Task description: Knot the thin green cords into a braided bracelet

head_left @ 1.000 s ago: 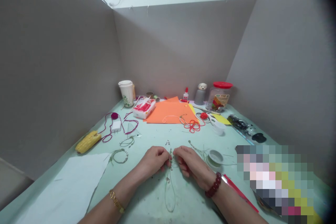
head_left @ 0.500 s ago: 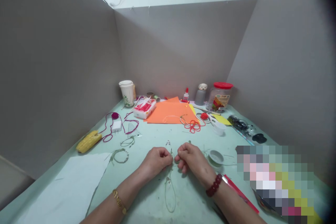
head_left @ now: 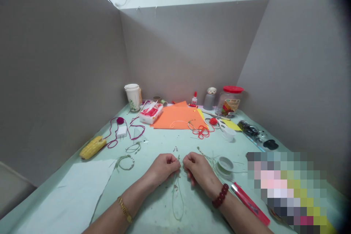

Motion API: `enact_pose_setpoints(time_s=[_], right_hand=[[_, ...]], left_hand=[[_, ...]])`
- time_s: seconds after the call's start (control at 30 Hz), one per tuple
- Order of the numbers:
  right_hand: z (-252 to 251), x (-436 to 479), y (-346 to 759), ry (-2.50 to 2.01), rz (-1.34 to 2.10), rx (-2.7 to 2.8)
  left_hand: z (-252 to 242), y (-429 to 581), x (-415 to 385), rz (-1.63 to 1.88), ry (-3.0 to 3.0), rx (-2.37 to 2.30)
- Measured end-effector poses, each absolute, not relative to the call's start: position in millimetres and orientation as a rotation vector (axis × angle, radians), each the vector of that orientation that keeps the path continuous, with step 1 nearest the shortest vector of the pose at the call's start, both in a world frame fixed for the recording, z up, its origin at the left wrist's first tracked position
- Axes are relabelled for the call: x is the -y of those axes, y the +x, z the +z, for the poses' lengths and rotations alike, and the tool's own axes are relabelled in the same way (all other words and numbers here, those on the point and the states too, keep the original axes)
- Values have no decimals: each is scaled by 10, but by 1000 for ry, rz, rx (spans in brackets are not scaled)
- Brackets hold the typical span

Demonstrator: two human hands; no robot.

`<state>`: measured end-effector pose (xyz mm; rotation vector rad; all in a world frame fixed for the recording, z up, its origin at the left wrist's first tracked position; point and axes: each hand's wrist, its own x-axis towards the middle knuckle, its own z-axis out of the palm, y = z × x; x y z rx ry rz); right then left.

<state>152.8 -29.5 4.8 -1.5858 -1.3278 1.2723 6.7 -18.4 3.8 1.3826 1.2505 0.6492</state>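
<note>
Your two hands are right together now at the near middle of the pale green table (head_left: 153, 142), knuckle to knuckle. Your left hand (head_left: 163, 166) is curled tight, thumb and forefinger pinching the thin green cord (head_left: 178, 204) at its top, and your right hand (head_left: 199, 171) pinches the same cord from the other side, its other fingers tucked under. A second ago there was a small gap between the fingertips and your right fingers hung looser. That gap has closed, and your right wrist, with its red bead bracelet (head_left: 221, 196), has slid a touch inward. The cord itself has hardly stirred: from the pinch it hangs toward you as a long narrow loop lying flat on the table between your forearms, with a small knot or bead partway down, too small to tell which. By my read, the work is all in the fingertips at that one spot, and the loop is not being dragged along. A strand runs from your right hand toward the spool of cord (head_left: 225, 164) just beside it, and a red pen-like tool (head_left: 248, 203) lies near that wrist. To your left, a small beaded ring (head_left: 124, 162) lies untouched next to the white sheet (head_left: 68, 197), well apart from the yellow corn cob (head_left: 92, 147). The orange paper (head_left: 178, 117) and the red-lidded jar (head_left: 229, 101) sit far back.
</note>
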Motion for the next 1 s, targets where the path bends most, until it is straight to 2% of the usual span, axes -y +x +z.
enact_pose_setpoints(time_s=[0.2, 0.37, 0.67, 0.87, 1.0], right_hand=[[122, 326, 1538, -1438, 1578, 1182], [131, 317, 1544, -1488, 1535, 1208], [87, 335, 1482, -1310, 1533, 979], [98, 351, 1503, -1164, 1664, 1050], [83, 358, 1488, -1167, 1608, 1119]], left_hand=[[17, 68, 170, 660, 1390, -1223], [-2, 64, 175, 664, 1393, -1219], [-65, 70, 155, 673, 1432, -1236], [-21, 70, 159, 656, 1406, -1234], [-42, 79, 155, 662, 1408, -1236]])
